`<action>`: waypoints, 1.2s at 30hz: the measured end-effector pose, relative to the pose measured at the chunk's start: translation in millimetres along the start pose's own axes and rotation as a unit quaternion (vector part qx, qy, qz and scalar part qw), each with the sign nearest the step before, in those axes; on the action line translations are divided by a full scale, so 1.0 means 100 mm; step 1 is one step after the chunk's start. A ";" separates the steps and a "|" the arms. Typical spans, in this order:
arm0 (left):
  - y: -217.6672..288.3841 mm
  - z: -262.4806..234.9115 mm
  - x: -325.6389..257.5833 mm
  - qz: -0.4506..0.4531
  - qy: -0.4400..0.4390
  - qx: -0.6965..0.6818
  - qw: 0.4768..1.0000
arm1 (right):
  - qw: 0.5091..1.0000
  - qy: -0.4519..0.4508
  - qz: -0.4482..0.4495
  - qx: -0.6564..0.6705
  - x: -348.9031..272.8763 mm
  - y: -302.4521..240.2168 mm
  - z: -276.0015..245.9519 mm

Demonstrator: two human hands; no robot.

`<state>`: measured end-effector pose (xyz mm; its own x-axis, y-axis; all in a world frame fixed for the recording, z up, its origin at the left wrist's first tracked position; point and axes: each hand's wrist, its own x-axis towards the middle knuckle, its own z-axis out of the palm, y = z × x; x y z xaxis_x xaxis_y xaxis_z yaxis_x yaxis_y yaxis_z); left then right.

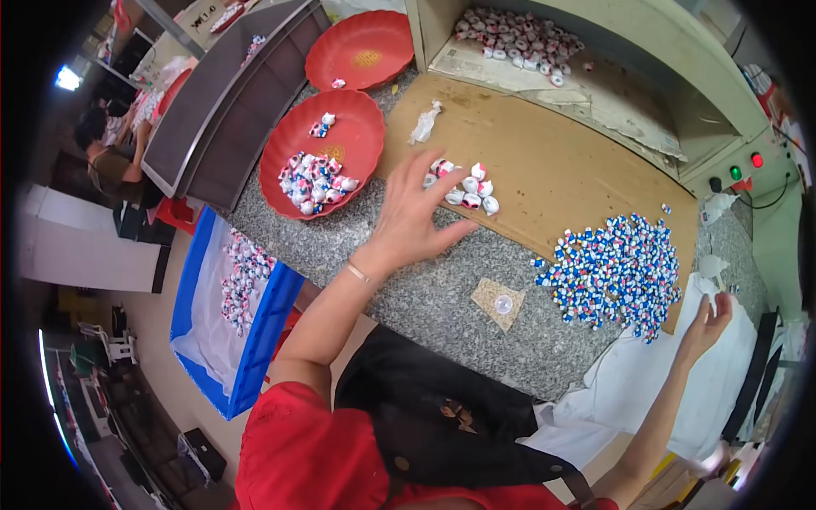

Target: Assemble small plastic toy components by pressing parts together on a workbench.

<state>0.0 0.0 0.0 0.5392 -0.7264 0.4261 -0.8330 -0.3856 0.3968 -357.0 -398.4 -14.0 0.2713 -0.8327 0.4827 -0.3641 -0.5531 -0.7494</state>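
My left hand (413, 212) is stretched out over the granite counter (357, 246), fingers spread, fingertips touching a small cluster of white, red and blue wrapped pieces (466, 185) on a brown cardboard sheet (544, 170). It holds nothing. My right hand (707, 326) is raised at the right, off the counter's edge, fingers loosely apart and empty, near a white cloth (646, 374). A big pile of small blue and white pieces (616, 270) lies between the two hands.
Two red trays stand at the left: the near one (367, 134) holds wrapped pieces, the far one (374, 38) is almost bare. A blue and white bin (255, 340) with more pieces sits below the counter. A shelf box (595, 76) with pieces is behind. A person sits far left.
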 end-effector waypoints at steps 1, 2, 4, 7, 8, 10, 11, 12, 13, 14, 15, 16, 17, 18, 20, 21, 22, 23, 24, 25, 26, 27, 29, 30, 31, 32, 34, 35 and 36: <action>0.03 0.09 0.13 0.021 0.009 -0.002 1.000 | 0.999 -0.017 -0.027 -0.007 -0.20 -0.25 0.00; 0.04 0.17 0.25 0.044 0.020 -0.010 0.999 | 0.997 -0.045 -0.054 0.005 -0.39 -0.48 -0.03; -0.22 0.21 0.31 0.084 -0.018 0.013 0.996 | 0.983 -0.145 -0.104 -0.040 -0.94 -0.97 0.15; -0.24 0.23 0.29 0.120 -0.062 0.002 0.991 | 0.945 -0.264 -0.195 -0.014 -1.36 -1.70 0.39; -0.26 0.23 0.27 0.122 -0.073 -0.011 0.990 | 0.930 -0.294 -0.222 -0.010 -1.44 -1.82 0.51; -0.31 0.28 0.21 0.150 -0.056 -0.041 0.986 | 0.904 -0.333 -0.268 -0.011 -1.52 -1.94 0.81; -0.30 0.30 0.18 0.153 -0.054 -0.048 0.986 | 0.901 -0.328 -0.282 -0.019 -1.52 -1.98 0.97; -0.30 0.28 0.14 0.161 -0.050 -0.054 0.984 | 0.897 -0.325 -0.299 -0.023 -1.49 -2.00 1.12; -0.31 0.27 0.10 0.171 -0.047 -0.060 0.982 | 0.896 -0.325 -0.301 -0.026 -1.44 -1.98 1.25; -0.31 0.29 0.07 0.172 -0.043 -0.062 0.982 | 0.889 -0.325 -0.315 -0.063 -1.38 -1.96 1.38; -0.32 0.30 0.04 0.173 -0.032 -0.063 0.982 | 0.880 -0.326 -0.331 -0.097 -1.36 -1.94 1.48; -0.30 0.29 0.03 0.176 -0.021 -0.064 0.982 | 0.880 -0.324 -0.334 -0.097 -1.34 -1.93 1.54; -0.27 0.27 0.01 0.177 -0.017 -0.063 0.982 | 0.869 -0.347 -0.323 -0.143 -1.32 -1.91 1.58; -0.22 0.23 -0.02 0.167 0.002 -0.048 0.985 | 0.855 -0.369 -0.312 -0.187 -1.32 -1.91 1.61; -0.17 0.25 -0.01 0.153 0.008 -0.059 0.986 | 0.857 -0.370 -0.307 -0.186 -1.32 -1.94 1.62; -0.16 0.30 0.00 0.150 0.011 -0.058 0.987 | 0.859 -0.373 -0.299 -0.184 -1.33 -1.96 1.62; -0.14 0.34 0.03 0.182 0.001 -0.053 0.982 | 0.858 -0.374 -0.302 -0.183 -1.34 -1.95 1.64; -0.13 0.38 0.07 0.213 -0.009 -0.049 0.976 | 0.850 -0.367 -0.324 -0.194 -1.35 -1.93 1.66; -0.10 0.43 0.12 0.213 -0.007 -0.049 0.976 | 0.842 -0.360 -0.345 -0.205 -1.36 -1.92 1.67; -0.07 0.46 0.17 0.220 -0.044 -0.028 0.974 | 0.841 -0.360 -0.346 -0.207 -1.36 -1.93 1.68; -0.06 0.49 0.20 0.227 -0.082 -0.006 0.970 | 0.830 -0.358 -0.359 -0.232 -1.38 -1.94 1.69; -0.05 0.48 0.22 0.228 -0.082 -0.008 0.970 | 0.819 -0.356 -0.369 -0.257 -1.39 -1.95 1.69; -0.02 0.46 0.23 0.231 -0.089 -0.016 0.969 | 0.809 -0.368 -0.367 -0.275 -1.40 -1.95 1.68; 0.03 0.41 0.24 0.232 -0.088 -0.018 0.969 | 0.828 -0.347 -0.373 -0.234 -1.38 -1.91 1.68; 0.07 0.37 0.21 0.191 -0.058 -0.074 0.977 | 0.846 -0.325 -0.378 -0.192 -1.36 -1.87 1.67; 0.12 0.33 0.18 0.149 -0.028 -0.131 0.980 | 0.867 -0.295 -0.376 -0.140 -1.35 -1.79 1.66; 0.26 0.12 0.06 0.022 -0.068 -0.356 0.932 | 0.896 -0.317 -0.288 -0.118 -1.39 -1.86 1.49; 0.32 0.06 -0.04 -0.108 -0.101 -0.553 0.820 | 0.917 -0.334 -0.199 -0.095 -1.42 -1.91 1.36; 0.34 0.00 -0.20 -0.112 -0.102 -0.554 0.818 | 0.914 -0.335 -0.215 -0.075 -1.47 -2.00 1.21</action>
<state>-38.8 1.8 5.0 0.5368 -0.8316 0.1424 -0.0310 0.1493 0.9883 -215.8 -162.3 10.1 0.8845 -0.3616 0.2949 -0.2000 -0.8648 -0.4606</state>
